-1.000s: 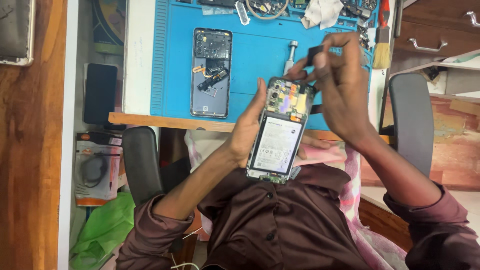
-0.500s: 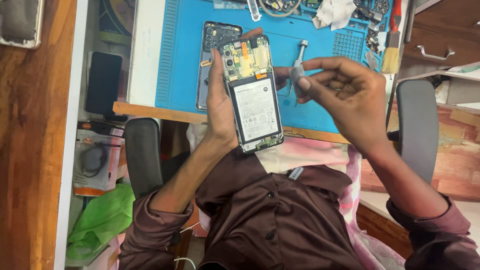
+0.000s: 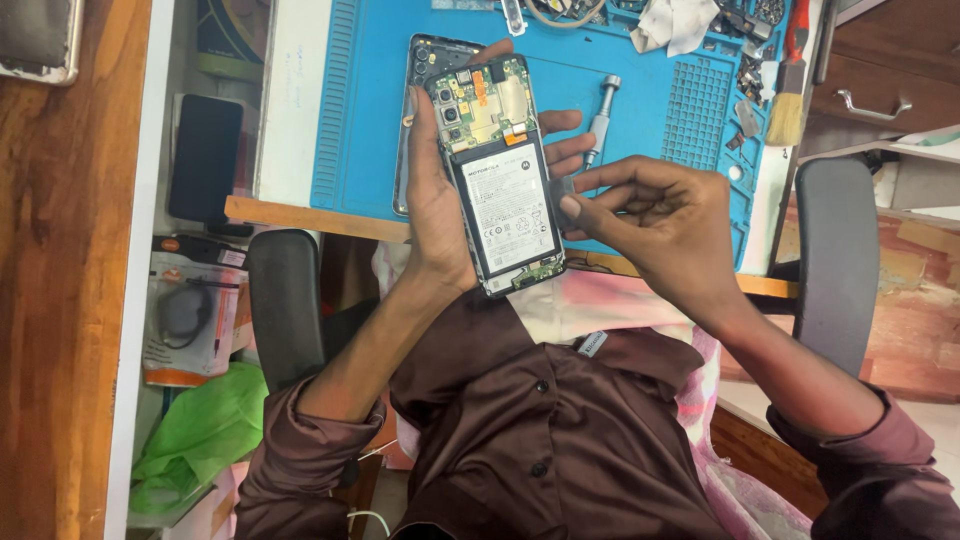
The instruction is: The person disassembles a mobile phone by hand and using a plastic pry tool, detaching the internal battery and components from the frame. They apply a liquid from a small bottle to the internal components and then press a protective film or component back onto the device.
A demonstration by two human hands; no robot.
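The desk (image 3: pixel 290 120) fills the top of the view, and a blue mat (image 3: pixel 640 130) covers most of it. Below it, at 6 o'clock, sits the person in a brown shirt (image 3: pixel 540 430), on a chair whose black armrests show at 9 o'clock (image 3: pixel 285 300) and 3 o'clock (image 3: pixel 835 260).

At the centre the left hand (image 3: pixel 435 205) grips an opened phone (image 3: pixel 497 175). The palm lies along the phone's 9 o'clock edge, the thumb reaches up that side, and the fingertips wrap out from behind at 3 o'clock. The phone stands nearly upright in the view, back cover off: circuit board and camera modules at its 12 o'clock end, a white-labelled battery in the middle, a small board at its 6 o'clock end. It is held above the mat's near edge, over the lap.

The right hand (image 3: pixel 660 225) is at 3 o'clock of the phone, just beside it. Its thumb and forefinger are pinched on a small grey piece (image 3: pixel 563 188) that touches or nearly touches the phone's right edge; what the piece is cannot be told.

Behind the phone, at its 11 o'clock, a second phone shell (image 3: pixel 420 70) lies flat on the mat. A metal screwdriver (image 3: pixel 600 110) lies at 1 o'clock of the held phone. At 2 o'clock, by the mat's far corner, are a brush (image 3: pixel 787 105), a white cloth (image 3: pixel 680 20) and loose small parts.

At 9 o'clock, off the desk, a dark phone (image 3: pixel 205 155) rests on a shelf, with a packet (image 3: pixel 190 315) and a green bag (image 3: pixel 200 435) lower down.
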